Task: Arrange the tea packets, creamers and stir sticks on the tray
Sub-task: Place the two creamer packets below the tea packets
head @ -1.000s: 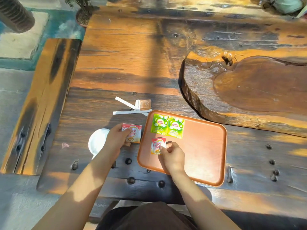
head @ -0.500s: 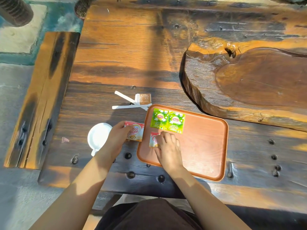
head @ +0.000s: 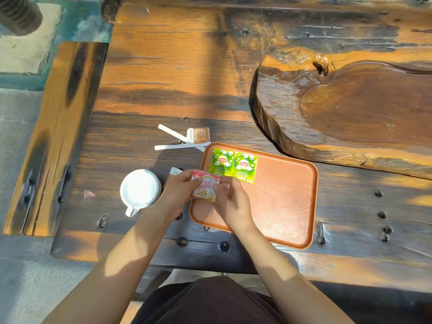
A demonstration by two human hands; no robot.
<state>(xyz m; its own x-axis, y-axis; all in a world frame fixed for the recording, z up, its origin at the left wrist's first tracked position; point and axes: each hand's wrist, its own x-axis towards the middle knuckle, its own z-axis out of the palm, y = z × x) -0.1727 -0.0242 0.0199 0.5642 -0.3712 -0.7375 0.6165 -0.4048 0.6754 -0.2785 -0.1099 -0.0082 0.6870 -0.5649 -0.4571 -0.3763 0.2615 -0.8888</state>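
Note:
My left hand (head: 180, 195) holds a red and white creamer packet (head: 206, 187) over the left edge of the orange tray (head: 287, 202). My right hand (head: 233, 204) rests on the tray, and its fingertips pinch the packet's right edge. Two green tea packets (head: 232, 164) lie side by side in the tray's far left corner. Two white stir sticks (head: 177, 146) lie crossed on the table just beyond the tray, with a brown packet (head: 198, 134) on them. The creamer put down earlier is hidden under my hands.
A white cup (head: 140, 190) stands left of my left hand. Another brown packet (head: 174, 172) peeks out behind my left fingers. A thick carved wooden slab (head: 350, 108) rises at the right, behind the tray. A wooden bench (head: 53, 136) runs along the table's left side.
My left hand has lifted its creamer packet off the table and carried it right, over the tray's edge. My right hand's fingers have come onto that packet, and the first creamer is now covered.

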